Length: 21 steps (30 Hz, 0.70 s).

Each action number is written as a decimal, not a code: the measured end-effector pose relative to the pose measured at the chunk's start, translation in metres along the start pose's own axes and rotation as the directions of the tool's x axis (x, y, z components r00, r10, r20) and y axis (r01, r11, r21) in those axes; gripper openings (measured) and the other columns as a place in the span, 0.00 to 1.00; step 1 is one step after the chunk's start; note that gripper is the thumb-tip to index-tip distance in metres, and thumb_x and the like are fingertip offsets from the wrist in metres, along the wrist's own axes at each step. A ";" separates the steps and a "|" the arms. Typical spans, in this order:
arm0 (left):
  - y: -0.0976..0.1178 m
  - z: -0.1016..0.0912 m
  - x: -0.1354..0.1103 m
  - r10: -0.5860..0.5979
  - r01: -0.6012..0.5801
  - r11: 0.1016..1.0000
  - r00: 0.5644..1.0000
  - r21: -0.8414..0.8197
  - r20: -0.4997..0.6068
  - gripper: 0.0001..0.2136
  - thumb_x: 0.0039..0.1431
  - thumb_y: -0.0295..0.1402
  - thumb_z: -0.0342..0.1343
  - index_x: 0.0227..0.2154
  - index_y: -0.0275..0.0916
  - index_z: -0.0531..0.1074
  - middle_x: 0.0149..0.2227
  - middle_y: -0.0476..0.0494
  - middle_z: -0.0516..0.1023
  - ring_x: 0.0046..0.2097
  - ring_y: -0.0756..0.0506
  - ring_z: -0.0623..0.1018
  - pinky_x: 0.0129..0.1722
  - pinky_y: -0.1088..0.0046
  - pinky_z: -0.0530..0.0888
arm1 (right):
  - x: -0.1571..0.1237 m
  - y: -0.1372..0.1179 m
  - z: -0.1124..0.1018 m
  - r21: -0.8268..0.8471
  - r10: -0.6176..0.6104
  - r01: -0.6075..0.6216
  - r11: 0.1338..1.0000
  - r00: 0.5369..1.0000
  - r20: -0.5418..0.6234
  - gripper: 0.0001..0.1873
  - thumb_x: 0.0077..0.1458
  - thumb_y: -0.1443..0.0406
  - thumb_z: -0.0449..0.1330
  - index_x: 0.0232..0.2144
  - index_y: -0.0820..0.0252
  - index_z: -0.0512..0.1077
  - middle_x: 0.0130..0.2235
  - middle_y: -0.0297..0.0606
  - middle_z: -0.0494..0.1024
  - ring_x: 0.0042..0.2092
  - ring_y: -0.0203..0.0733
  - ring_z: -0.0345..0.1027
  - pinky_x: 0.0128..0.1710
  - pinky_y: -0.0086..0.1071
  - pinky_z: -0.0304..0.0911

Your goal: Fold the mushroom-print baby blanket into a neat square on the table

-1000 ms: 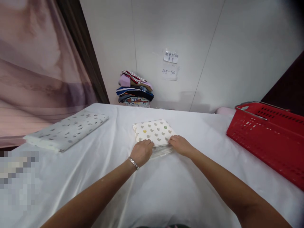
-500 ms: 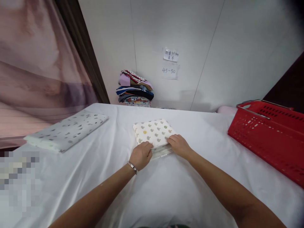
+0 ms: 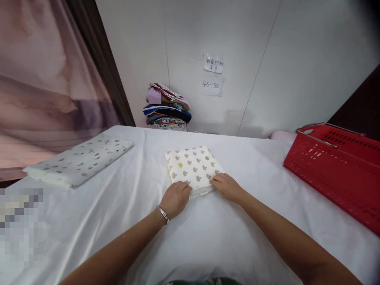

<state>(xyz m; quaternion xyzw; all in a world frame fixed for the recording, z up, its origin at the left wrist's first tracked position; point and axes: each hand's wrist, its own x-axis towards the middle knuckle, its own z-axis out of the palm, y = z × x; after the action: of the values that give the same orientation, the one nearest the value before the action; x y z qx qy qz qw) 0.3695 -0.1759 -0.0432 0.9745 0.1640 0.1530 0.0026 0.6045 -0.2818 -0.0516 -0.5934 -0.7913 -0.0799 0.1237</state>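
Note:
A folded white cloth (image 3: 194, 164) with small grey shapes and a few yellow and green ones lies in the middle of the white-covered table. My left hand (image 3: 177, 198) wears a silver bracelet and grips the near left corner, its fingers curled over the edge. At the near right corner my right hand (image 3: 227, 187) pinches the same cloth. Between the two hands a pale, layered strip (image 3: 203, 192) shows below the patterned top. My thumbs are mostly hidden.
A second folded cloth (image 3: 86, 158) with grey marks lies at the left. On the right stands a red plastic basket (image 3: 332, 170) with a metal handle. Behind the table a pile of folded fabrics (image 3: 168, 109) rests by the wall, near two paper notes (image 3: 212, 85).
Both hands have drawn the patterned top layer slightly toward me, so less of the pale strip shows. The view has shifted a little.

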 end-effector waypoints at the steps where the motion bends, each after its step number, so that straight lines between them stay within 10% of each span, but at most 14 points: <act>1: 0.000 0.000 0.000 0.003 -0.003 1.000 1.000 -0.002 0.003 0.09 0.60 0.30 0.43 0.36 0.38 0.68 0.35 0.43 0.69 0.37 0.45 0.67 0.36 0.67 0.64 | 0.000 -0.001 -0.001 0.009 -0.002 0.002 1.000 1.000 0.008 0.16 0.55 0.74 0.46 0.42 0.60 0.68 0.38 0.41 0.69 0.38 0.40 0.58 0.38 0.33 0.54; 21: 0.008 0.001 0.012 -0.046 0.038 0.995 0.995 -0.094 -0.089 0.10 0.58 0.37 0.48 0.39 0.39 0.68 0.43 0.41 0.70 0.46 0.43 0.68 0.43 0.62 0.66 | -0.004 -0.001 0.011 -0.022 0.044 -0.046 0.999 0.997 -0.068 0.16 0.58 0.72 0.45 0.40 0.59 0.70 0.36 0.40 0.70 0.38 0.41 0.59 0.38 0.33 0.54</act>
<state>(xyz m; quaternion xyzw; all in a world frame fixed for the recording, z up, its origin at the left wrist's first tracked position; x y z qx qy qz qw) 0.3834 -0.1799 -0.0398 0.9618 0.1771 0.2044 0.0432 0.6033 -0.2823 -0.0632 -0.6094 -0.7722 -0.1064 0.1451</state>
